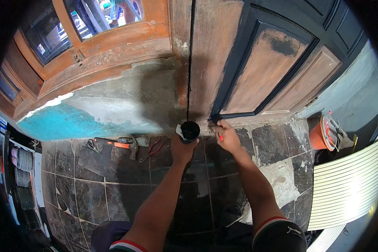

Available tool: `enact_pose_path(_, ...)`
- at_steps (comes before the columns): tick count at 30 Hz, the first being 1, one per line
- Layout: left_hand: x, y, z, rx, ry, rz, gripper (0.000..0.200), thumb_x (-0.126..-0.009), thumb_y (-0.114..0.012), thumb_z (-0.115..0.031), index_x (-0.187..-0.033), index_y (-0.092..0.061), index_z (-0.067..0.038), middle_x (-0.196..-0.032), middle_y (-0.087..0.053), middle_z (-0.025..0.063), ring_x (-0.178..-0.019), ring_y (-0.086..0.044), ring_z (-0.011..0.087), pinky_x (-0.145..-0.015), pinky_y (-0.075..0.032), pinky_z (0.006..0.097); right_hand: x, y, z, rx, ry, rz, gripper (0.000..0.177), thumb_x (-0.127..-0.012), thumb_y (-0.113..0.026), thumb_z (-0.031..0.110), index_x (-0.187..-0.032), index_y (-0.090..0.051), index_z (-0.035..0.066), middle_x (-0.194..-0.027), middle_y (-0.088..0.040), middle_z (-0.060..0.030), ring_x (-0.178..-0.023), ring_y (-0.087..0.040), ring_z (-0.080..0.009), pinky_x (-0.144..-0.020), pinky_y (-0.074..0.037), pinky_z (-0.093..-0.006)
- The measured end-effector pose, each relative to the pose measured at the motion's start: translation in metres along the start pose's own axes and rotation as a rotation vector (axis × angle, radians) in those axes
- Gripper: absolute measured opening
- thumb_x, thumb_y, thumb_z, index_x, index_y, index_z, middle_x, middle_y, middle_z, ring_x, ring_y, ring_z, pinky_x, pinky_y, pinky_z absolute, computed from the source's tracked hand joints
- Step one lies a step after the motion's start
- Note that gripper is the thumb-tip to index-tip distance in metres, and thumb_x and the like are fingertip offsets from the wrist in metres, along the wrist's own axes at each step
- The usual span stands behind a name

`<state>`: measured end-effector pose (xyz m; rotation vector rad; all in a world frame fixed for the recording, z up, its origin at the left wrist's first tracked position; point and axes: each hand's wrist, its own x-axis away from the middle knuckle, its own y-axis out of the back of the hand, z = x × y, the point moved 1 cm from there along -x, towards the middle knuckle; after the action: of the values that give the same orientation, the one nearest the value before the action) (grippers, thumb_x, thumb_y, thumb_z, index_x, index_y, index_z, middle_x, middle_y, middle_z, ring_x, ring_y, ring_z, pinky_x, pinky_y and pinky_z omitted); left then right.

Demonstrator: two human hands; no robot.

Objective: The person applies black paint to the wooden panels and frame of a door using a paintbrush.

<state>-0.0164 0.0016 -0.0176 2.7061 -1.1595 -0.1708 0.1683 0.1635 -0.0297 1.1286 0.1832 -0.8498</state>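
My left hand [182, 150] is wrapped round a small dark paint cup [190, 132], with a whitish patch on its side and black inside. In my right hand [229, 138] is a paintbrush [221, 137], its red handle end showing below my fingers. The brush's head is at the lower left corner of the door's dark frame, close to the floor. Black paint covers the upper part of the wooden door [256, 71] and the moulding round one panel. That panel's middle is bare brown wood with a dark smear near its top.
A hammer [133, 147], red-handled pliers [153, 150] and scissors [92, 145] lie on the dark tiled floor [88, 197] at left. An orange bucket [319, 135] stands right of the door, near a ribbed light panel [348, 185]. A shelf [25, 180] edges the left side.
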Motion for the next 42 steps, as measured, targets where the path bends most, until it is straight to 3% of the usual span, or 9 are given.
enact_pose_path(3, -0.003, 0.002, 0.006, -0.082, 0.060, 0.072, 0.087, -0.081, -0.096, -0.028, -0.153, -0.052, -0.003, -0.145, -0.065, 0.0191, -0.134, -0.064, 0.0369, -0.111, -0.049, 0.0472, -0.050, 0.046, 0.035, 0.125, 0.070, -0.147, 0.031, -0.082, -0.076, -0.007, -0.110, -0.081, 0.003, -0.108, -0.065, -0.0158, -0.096, -0.068, -0.0368, -0.084, -0.057, -0.0443)
enact_pose_path(7, 0.000, -0.002, 0.006, -0.045, 0.005, 0.039, 0.076, -0.081, -0.096, -0.022, -0.144, -0.060, -0.001, -0.136, -0.070, 0.0211, -0.127, -0.067, 0.0402, -0.106, -0.053, 0.0504, -0.057, 0.060, 0.059, 0.236, 0.202, -0.426, 0.036, -0.079, -0.076, -0.007, -0.113, -0.081, 0.005, -0.108, -0.064, -0.0152, -0.097, -0.068, -0.0357, -0.085, -0.057, -0.0434)
enact_pose_path(12, -0.001, -0.001, 0.005, -0.021, 0.021, 0.024, 0.075, -0.080, -0.097, -0.023, -0.141, -0.061, 0.000, -0.136, -0.069, 0.0214, -0.127, -0.067, 0.0404, -0.106, -0.052, 0.0509, -0.003, -0.007, 0.008, 0.162, -0.042, 0.054, 0.042, -0.077, -0.078, -0.002, -0.118, -0.080, 0.004, -0.118, -0.067, -0.0154, -0.114, -0.067, -0.0368, -0.099, -0.057, -0.0463)
enact_pose_path(15, -0.001, 0.000, 0.007, -0.121, 0.028, 0.000, 0.077, -0.079, -0.097, -0.023, -0.143, -0.060, 0.000, -0.137, -0.068, 0.0220, -0.129, -0.066, 0.0410, -0.106, -0.052, 0.0508, 0.004, -0.001, 0.008, 0.178, -0.018, 0.080, 0.041, -0.077, -0.078, -0.003, -0.118, -0.080, 0.005, -0.118, -0.067, -0.0157, -0.114, -0.068, -0.0373, -0.097, -0.058, -0.0460)
enact_pose_path(21, -0.001, -0.001, 0.012, -0.007, -0.003, 0.025, 0.076, -0.080, -0.097, -0.020, -0.143, -0.059, 0.000, -0.137, -0.068, 0.0216, -0.129, -0.066, 0.0404, -0.107, -0.052, 0.0507, -0.046, 0.044, 0.054, 0.218, 0.064, -0.293, 0.037, -0.079, -0.077, -0.004, -0.115, -0.080, 0.004, -0.122, -0.068, -0.0157, -0.112, -0.070, -0.0368, -0.093, -0.059, -0.0454)
enact_pose_path(26, 0.002, -0.001, -0.003, -0.076, 0.024, 0.046, 0.080, -0.081, -0.097, -0.022, -0.147, -0.056, -0.003, -0.137, -0.069, 0.0187, -0.129, -0.067, 0.0372, -0.109, -0.051, 0.0482, -0.007, -0.008, 0.006, 0.275, -0.053, 0.087, 0.041, -0.078, -0.076, -0.001, -0.119, -0.081, 0.006, -0.132, -0.066, -0.0149, -0.123, -0.067, -0.0366, -0.105, -0.057, -0.0446)
enact_pose_path(32, -0.003, -0.001, 0.011, -0.046, 0.011, 0.084, 0.084, -0.081, -0.097, -0.028, -0.149, -0.054, -0.005, -0.138, -0.069, 0.0169, -0.130, -0.066, 0.0357, -0.109, -0.051, 0.0469, -0.037, 0.031, 0.018, 0.157, 0.012, 0.277, 0.038, -0.078, -0.075, -0.002, -0.115, -0.081, 0.004, -0.122, -0.069, -0.0144, -0.118, -0.068, -0.0372, -0.102, -0.058, -0.0451)
enact_pose_path(38, 0.001, -0.003, 0.013, -0.030, -0.010, 0.049, 0.077, -0.081, -0.097, -0.026, -0.144, -0.059, -0.003, -0.135, -0.070, 0.0196, -0.127, -0.067, 0.0388, -0.106, -0.052, 0.0492, -0.080, 0.103, 0.072, 0.087, 0.087, -0.335, 0.035, -0.080, -0.073, -0.009, -0.113, -0.079, 0.002, -0.121, -0.068, -0.0218, -0.108, -0.071, -0.0389, -0.086, -0.060, -0.0454)
enact_pose_path(42, -0.004, -0.003, 0.011, 0.015, 0.024, 0.082, 0.076, -0.080, -0.097, -0.024, -0.144, -0.060, -0.003, -0.136, -0.069, 0.0225, -0.129, -0.066, 0.0408, -0.107, -0.052, 0.0509, -0.030, 0.025, 0.036, 0.223, 0.040, -0.257, 0.026, -0.084, -0.075, 0.001, -0.109, -0.080, -0.001, -0.111, -0.066, -0.0181, -0.108, -0.068, -0.0389, -0.091, -0.058, -0.0473)
